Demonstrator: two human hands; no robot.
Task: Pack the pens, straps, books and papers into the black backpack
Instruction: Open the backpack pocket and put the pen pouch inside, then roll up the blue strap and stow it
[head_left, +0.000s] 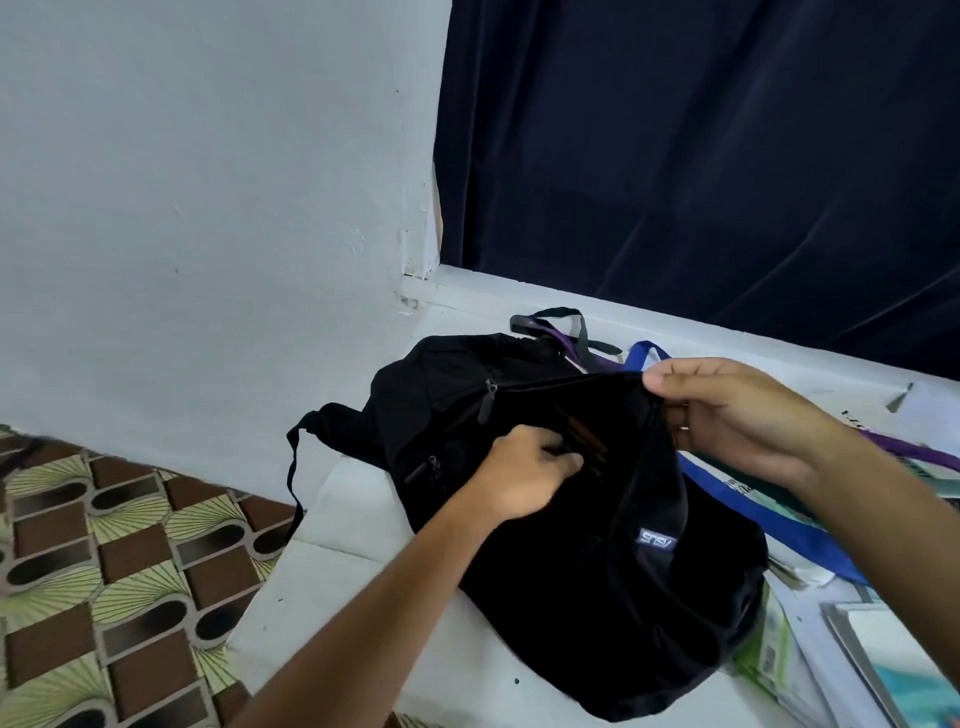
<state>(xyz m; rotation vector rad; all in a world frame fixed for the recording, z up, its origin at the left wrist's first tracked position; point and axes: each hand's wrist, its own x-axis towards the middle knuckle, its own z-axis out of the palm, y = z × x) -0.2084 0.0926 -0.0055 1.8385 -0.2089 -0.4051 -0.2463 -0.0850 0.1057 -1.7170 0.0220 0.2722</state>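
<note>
Pinching the top edge of the black backpack (597, 545), the right hand (737, 415) lifts the flap, fingers curled tight on the fabric. The left hand (524, 475) reaches into the opening; its grip there cannot be told. The backpack lies on the white desk (353, 561), with a blue strap (769, 514), purple strap (914, 449) and books (883, 654) beside it.

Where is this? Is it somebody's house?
Probably a room in a home. There's a patterned floor, a dark curtain over a window ledge, and a white table holding a black backpack and books.
</note>
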